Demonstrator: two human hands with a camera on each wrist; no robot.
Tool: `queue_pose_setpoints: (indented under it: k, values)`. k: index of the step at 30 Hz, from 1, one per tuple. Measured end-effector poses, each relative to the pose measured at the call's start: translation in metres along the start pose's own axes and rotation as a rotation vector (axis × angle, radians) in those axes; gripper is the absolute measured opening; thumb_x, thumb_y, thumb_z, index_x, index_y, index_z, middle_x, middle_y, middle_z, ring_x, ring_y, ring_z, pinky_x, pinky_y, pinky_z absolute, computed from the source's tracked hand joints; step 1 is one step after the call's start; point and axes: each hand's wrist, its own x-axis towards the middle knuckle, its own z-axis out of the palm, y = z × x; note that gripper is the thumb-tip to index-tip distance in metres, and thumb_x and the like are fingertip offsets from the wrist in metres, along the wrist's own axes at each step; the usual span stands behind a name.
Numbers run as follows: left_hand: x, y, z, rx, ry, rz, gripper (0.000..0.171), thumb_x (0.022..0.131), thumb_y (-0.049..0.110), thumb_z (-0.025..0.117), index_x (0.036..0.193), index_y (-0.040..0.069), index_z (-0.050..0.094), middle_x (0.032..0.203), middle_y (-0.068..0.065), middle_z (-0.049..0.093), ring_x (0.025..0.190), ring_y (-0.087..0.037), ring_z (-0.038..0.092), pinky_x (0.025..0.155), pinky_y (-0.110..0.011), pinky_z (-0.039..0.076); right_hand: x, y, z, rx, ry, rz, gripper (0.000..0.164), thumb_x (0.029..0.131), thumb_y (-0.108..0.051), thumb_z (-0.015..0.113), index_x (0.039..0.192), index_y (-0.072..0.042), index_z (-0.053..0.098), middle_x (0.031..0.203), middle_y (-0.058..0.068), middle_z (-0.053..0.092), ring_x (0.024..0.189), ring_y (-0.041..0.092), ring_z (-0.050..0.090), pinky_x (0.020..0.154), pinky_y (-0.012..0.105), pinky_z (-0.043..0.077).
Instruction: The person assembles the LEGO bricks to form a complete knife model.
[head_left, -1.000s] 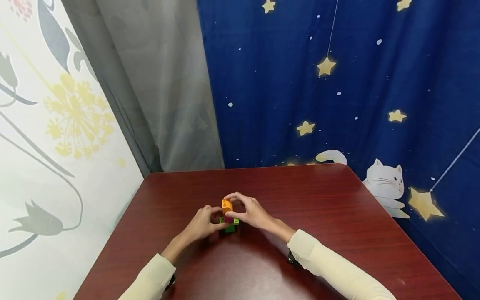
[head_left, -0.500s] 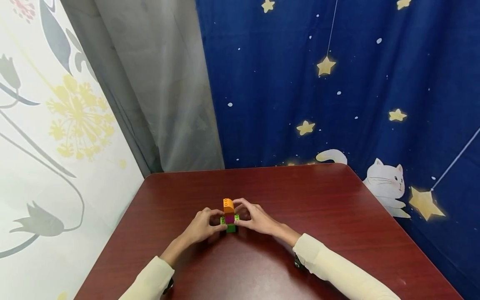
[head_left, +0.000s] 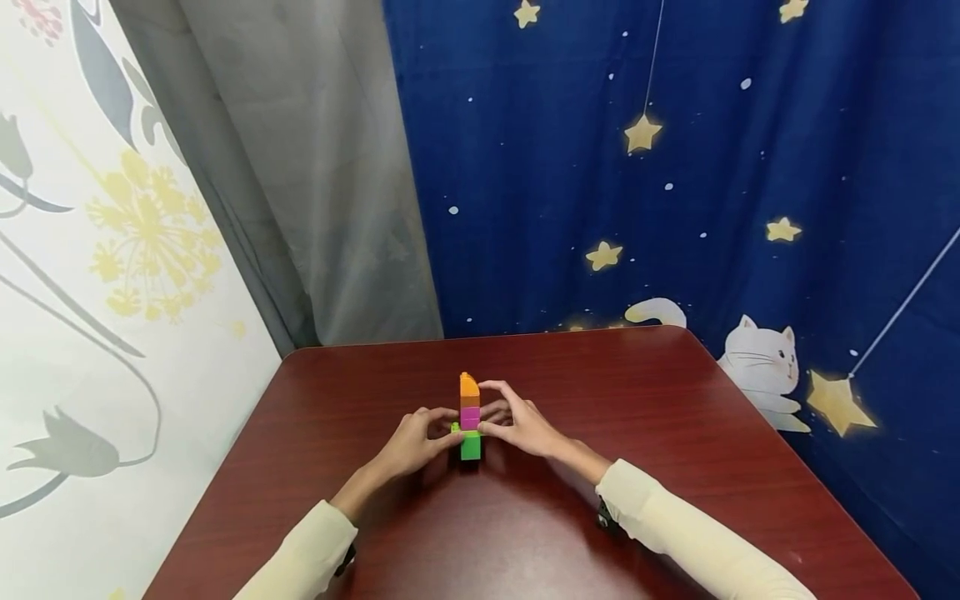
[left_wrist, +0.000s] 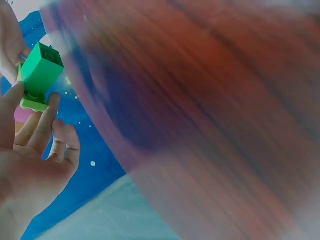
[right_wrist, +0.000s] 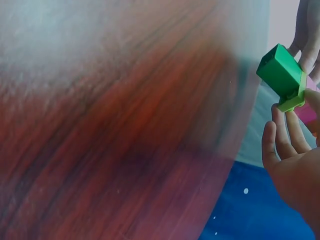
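Between the two hands stands a narrow stack of toy building bricks. A curved orange brick (head_left: 468, 387) tops it, with a magenta brick (head_left: 470, 418) below. Under that, a flat lime-green brick (left_wrist: 34, 103) juts out sideways over a tall green brick (right_wrist: 280, 70) at the bottom. My left hand (head_left: 412, 442) pinches the stack's left side at the lime piece between thumb and fingers. On the other side my right hand (head_left: 525, 425) grips it near the magenta and lime bricks, index finger raised beside the orange one. The green brick's underside shows in the left wrist view.
The dark red tabletop (head_left: 600, 383) spreads beneath both arms. Behind its far edge hang a grey curtain (head_left: 322, 167) and a blue star-patterned curtain (head_left: 540, 167). A white floral panel (head_left: 67, 333) borders the left side.
My right hand has slid down from the orange brick to the stack's middle. The stack has come up slightly and tipped, so its front face shows more. My left hand keeps its pinch.
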Motion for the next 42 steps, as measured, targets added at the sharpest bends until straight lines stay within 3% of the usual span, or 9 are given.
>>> queue_pose_setpoints:
  k: [6,17,22,29,42]
  values:
    - [0.012,0.002,0.003,0.018,0.006,0.004,0.041,0.096,0.037,0.076,0.127,0.01,0.073,0.112,-0.003,0.076,0.099,-0.015,0.072,0.088,-0.039,0.058,0.003,0.005,-0.011,-0.021,0.013,0.064,0.066,0.096,-0.017,0.077,0.152,-0.021,0.042,0.115,0.007,0.076,0.098,0.021,0.075,0.089,0.039,0.059]
    - [0.038,0.005,0.018,-0.024,-0.005,-0.031,0.04,0.097,0.033,0.076,0.127,0.008,0.073,0.107,-0.003,0.078,0.109,-0.021,0.071,0.095,-0.045,0.055,0.001,0.014,-0.029,-0.024,0.044,0.11,0.065,0.099,-0.012,0.073,0.155,-0.004,0.041,0.115,0.02,0.075,0.105,0.036,0.073,0.093,0.052,0.055]
    - [0.044,0.003,0.026,-0.048,-0.016,-0.05,0.04,0.096,0.03,0.077,0.127,0.005,0.072,0.107,-0.006,0.078,0.108,-0.024,0.072,0.094,-0.045,0.056,0.001,0.019,-0.034,-0.042,0.029,0.153,0.065,0.1,-0.013,0.072,0.156,-0.003,0.042,0.117,0.019,0.075,0.107,0.035,0.073,0.094,0.049,0.056]
    - [0.054,0.001,0.034,-0.056,-0.015,-0.056,0.04,0.096,0.027,0.078,0.128,0.003,0.072,0.107,-0.009,0.078,0.099,-0.024,0.076,0.087,-0.041,0.059,0.006,0.026,-0.043,-0.052,0.006,0.196,0.063,0.099,-0.012,0.073,0.155,-0.004,0.045,0.122,0.02,0.073,0.102,0.034,0.074,0.082,0.037,0.058]
    - [0.068,-0.006,0.04,-0.113,0.027,-0.071,0.041,0.093,0.022,0.081,0.13,0.007,0.072,0.109,-0.012,0.078,0.095,-0.024,0.076,0.081,-0.038,0.06,0.015,0.035,-0.048,-0.038,0.016,0.264,0.062,0.1,-0.011,0.071,0.155,-0.001,0.045,0.128,0.024,0.069,0.09,0.028,0.074,0.073,0.044,0.058]
